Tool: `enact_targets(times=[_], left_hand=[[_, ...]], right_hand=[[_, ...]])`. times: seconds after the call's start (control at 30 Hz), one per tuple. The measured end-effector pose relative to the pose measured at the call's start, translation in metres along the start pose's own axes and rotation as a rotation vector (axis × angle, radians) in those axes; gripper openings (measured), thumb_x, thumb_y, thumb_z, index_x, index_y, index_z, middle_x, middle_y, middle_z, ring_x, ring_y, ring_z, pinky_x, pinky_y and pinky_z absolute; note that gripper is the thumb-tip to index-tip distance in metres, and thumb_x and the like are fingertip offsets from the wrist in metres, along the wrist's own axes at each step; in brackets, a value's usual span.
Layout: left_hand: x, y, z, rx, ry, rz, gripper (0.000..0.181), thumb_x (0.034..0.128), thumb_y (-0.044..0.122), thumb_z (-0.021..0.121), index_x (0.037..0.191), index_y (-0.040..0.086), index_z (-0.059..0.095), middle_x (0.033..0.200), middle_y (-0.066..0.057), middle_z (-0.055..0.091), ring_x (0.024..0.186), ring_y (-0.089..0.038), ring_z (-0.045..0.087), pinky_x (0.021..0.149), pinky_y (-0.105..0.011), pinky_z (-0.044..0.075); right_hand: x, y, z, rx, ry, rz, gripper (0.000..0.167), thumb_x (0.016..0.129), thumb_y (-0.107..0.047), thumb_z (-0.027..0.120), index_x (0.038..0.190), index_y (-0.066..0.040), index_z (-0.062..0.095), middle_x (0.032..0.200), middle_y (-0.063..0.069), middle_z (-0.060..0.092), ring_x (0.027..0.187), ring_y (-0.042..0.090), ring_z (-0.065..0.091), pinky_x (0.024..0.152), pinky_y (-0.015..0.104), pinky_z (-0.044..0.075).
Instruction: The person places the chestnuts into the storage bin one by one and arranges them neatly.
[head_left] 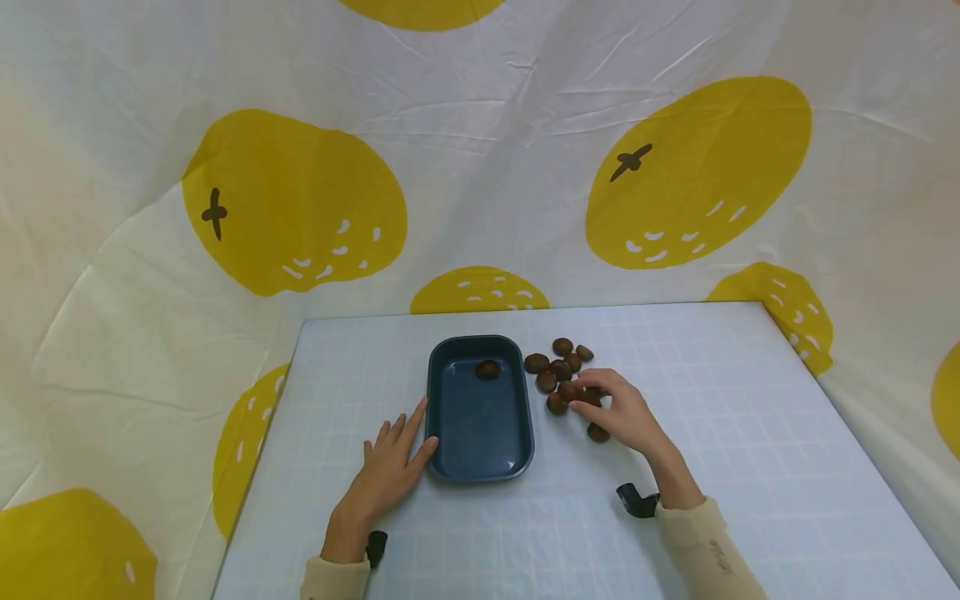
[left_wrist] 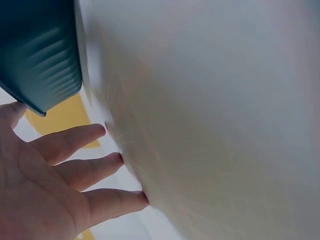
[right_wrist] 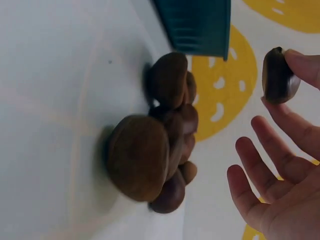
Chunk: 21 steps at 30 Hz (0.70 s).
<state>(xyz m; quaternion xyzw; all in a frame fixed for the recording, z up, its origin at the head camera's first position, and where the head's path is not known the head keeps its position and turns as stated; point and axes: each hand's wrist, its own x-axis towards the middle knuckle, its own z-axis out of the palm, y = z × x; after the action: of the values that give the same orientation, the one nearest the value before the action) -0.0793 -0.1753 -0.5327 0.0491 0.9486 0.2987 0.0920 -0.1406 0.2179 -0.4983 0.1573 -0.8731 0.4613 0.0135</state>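
Head view, and straight to the pick: working at the pile (head_left: 560, 370) with the right hand (head_left: 618, 412), just right of the tray (head_left: 480, 446). Over to the right wrist view for the grip: pinching a nut (right_wrist: 280, 77) between thumb and forefinger, raised off the table (head_left: 360, 354) and apart from the pile, with the other three fingers (right_wrist: 255, 162) spread loosely and holding nothing. Neat!

Back up top. Worth spotting in the tray, towards the far end: a single nut (head_left: 487, 369). Worth spotting outside, too: a stray nut (head_left: 597, 432), set a little apart from the bunch, on the near side.

Now across to the left hand (head_left: 388, 468): fingers splayed, touching the tray's left side with forefinger and thumb, by the look of it. Probably steadying; can't tell how firmly.

Seems early in the filling, judging by the pile: busy with the picking-up step, with plenty to go. Calling next, most likely, for a short carry leftwards, high enough to clear the rim, then a low, gentle release. Looks smooth and rounded, so apt to slip if pinched off-centre. Best to keep the tray braced meanwhile.
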Motion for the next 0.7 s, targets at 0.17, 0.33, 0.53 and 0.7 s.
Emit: enact_targets(times=[0.17,0.33,0.53,0.7], left_hand=[[0.0,0.0,0.0,-0.005,-0.001,0.004,0.071,0.0981,0.071,0.034,0.16,0.043,0.013,0.159,-0.023,0.029,0.145,-0.052,0.016,0.105,-0.078,0.004],[0.0,0.0,0.0,-0.006,-0.002,0.004,0.072,0.0976,0.072,0.034,0.16,0.043,0.013,0.159,-0.022,0.029,0.145,-0.052,0.016,0.105,-0.078,0.004],[0.0,-0.001,0.0,-0.005,0.003,0.008,0.071,0.0975,0.072,0.033,0.16,0.044,0.013,0.159,-0.022,0.029,0.145,-0.052,0.017,0.105,-0.078,0.004],[-0.001,-0.001,0.0,-0.009,0.006,0.008,0.071,0.0978,0.071,0.034,0.16,0.044,0.013,0.159,-0.022,0.029,0.144,-0.052,0.017,0.105,-0.079,0.004]], right_hand=[[0.011,-0.011,0.008,0.014,-0.007,-0.024,0.038,0.087,-0.021,0.081,0.12,-0.005,0.069,0.129,0.014,0.061,0.122,0.033,0.054,0.099,0.059,0.043],[0.023,-0.019,0.018,-0.009,-0.012,-0.07,0.039,0.085,-0.02,0.082,0.119,-0.005,0.07,0.128,0.012,0.062,0.121,0.031,0.055,0.1,0.055,0.044],[0.034,-0.032,0.028,0.023,-0.019,-0.116,0.038,0.085,-0.018,0.083,0.118,-0.005,0.07,0.125,0.012,0.063,0.116,0.029,0.057,0.094,0.054,0.047],[0.042,-0.043,0.036,0.054,-0.05,-0.123,0.036,0.087,-0.019,0.081,0.119,-0.007,0.07,0.126,0.012,0.063,0.118,0.027,0.057,0.097,0.052,0.047]])
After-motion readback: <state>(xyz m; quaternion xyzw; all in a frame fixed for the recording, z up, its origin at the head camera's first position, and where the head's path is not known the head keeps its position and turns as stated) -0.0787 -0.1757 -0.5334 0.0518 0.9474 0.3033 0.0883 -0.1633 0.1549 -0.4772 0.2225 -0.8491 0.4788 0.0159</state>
